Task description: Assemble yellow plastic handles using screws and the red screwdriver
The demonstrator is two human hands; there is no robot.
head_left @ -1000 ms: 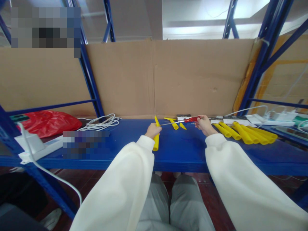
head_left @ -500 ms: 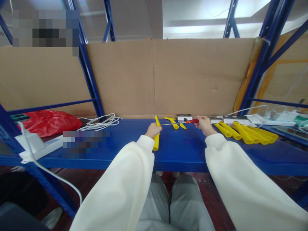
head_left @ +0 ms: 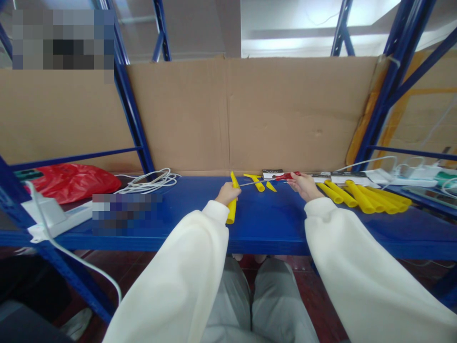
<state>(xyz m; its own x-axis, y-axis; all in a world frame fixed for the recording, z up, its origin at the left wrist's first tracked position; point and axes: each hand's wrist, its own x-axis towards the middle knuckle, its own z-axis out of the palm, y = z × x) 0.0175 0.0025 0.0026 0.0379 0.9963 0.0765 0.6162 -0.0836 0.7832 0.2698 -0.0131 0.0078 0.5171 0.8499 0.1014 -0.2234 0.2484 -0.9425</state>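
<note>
My left hand is closed around a yellow tapered tube, which stands nearly upright over the blue shelf. In my right hand is a screwdriver with a red handle and a long metal shaft. The shaft points left, and its tip reaches the tube beside my left fingers; whether it enters the tube cannot be seen. Behind and between my hands lie another yellow piece and a small pointed yellow piece. Several yellow tapered tubes lie to the right of my right hand.
A black and white box sits against the cardboard wall. At left are coiled white cable, a red plastic bag and a white power strip. Another power strip lies at right. Blue posts frame the shelf.
The screwdriver's handle end has tilted slightly upward, and my right fingers have shifted and loosened around it. My left hand and the yellow tube have hardly moved.
</note>
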